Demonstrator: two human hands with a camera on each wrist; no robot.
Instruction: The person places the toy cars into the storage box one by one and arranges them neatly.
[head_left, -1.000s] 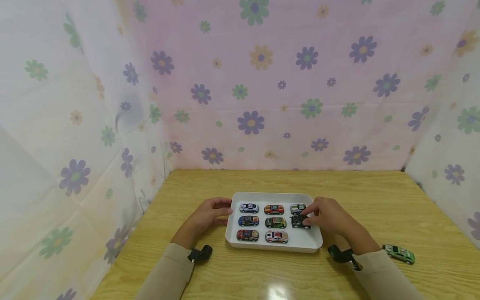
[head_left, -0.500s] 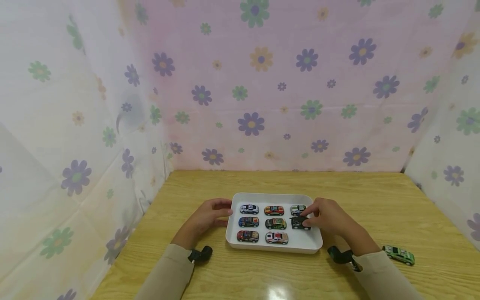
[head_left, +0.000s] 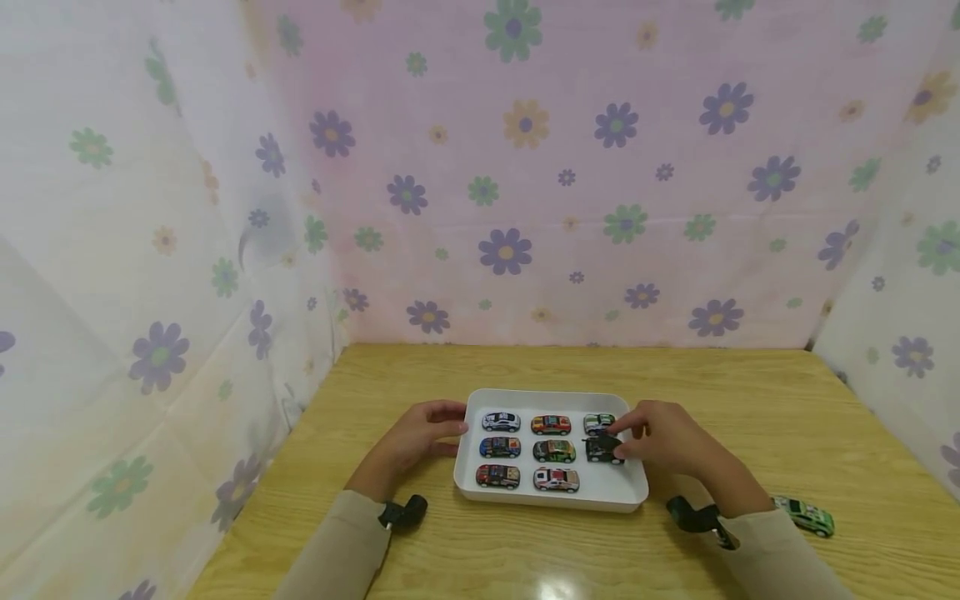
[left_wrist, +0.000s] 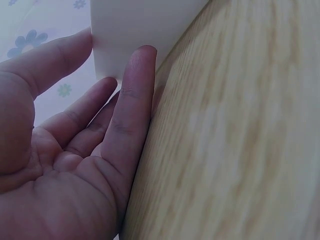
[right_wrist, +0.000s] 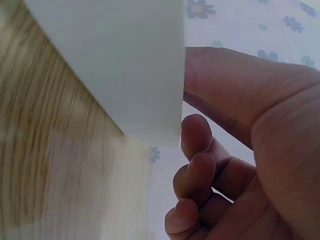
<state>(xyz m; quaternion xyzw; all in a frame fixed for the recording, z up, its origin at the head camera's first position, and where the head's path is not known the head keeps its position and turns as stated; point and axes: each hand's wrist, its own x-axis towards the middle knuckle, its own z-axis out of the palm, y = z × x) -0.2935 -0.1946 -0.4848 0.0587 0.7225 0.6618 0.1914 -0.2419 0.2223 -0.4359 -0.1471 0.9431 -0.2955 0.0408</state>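
A shallow white tray [head_left: 551, 500] stands on the wooden table, holding several small toy cars in rows. My left hand [head_left: 420, 433] is at the tray's left end; in the left wrist view its mostly straight fingers [left_wrist: 132, 95] touch the outer wall. From the right, my right hand [head_left: 663, 437] reaches over the rim and pinches a black toy car [head_left: 600, 451] between thumb and index finger. Just behind that car sits a white and green one [head_left: 598, 424]. To its left is a green and black car [head_left: 554, 451]. The tray wall hides the pinch in the right wrist view.
A green toy car [head_left: 806, 516] lies outside the tray, partly behind my right sleeve. A white and red car [head_left: 557, 480] is in the front row. Flower-patterned curtains [head_left: 555, 167] enclose the table [head_left: 480, 550] at the back and sides.
My right wrist and forearm have shifted slightly right, covering part of the green car outside. The black car keeps its place in the tray. The head view has tipped a little.
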